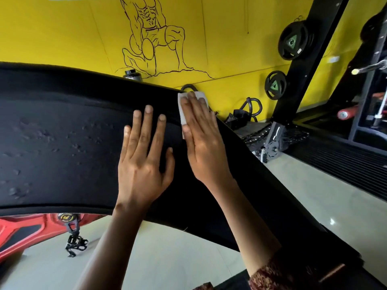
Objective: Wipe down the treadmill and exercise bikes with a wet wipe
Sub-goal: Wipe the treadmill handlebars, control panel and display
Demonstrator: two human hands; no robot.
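Observation:
A wide black treadmill console panel [62,132] fills the left and middle of the head view, its surface dotted with small raised marks. My right hand [201,139] lies flat with straight fingers on a white wet wipe [181,109], pressing it against the panel's upper right edge. Beside it, my left hand [144,160] rests flat on the panel with fingers spread, holding nothing. Most of the wipe is hidden under my right hand.
A red exercise bike [18,233] with a black pedal [74,243] shows below the panel at lower left. Black weight plates [293,41] hang on a rack against the yellow wall. Dark gym equipment stands at right. Pale tiled floor [314,195] lies below.

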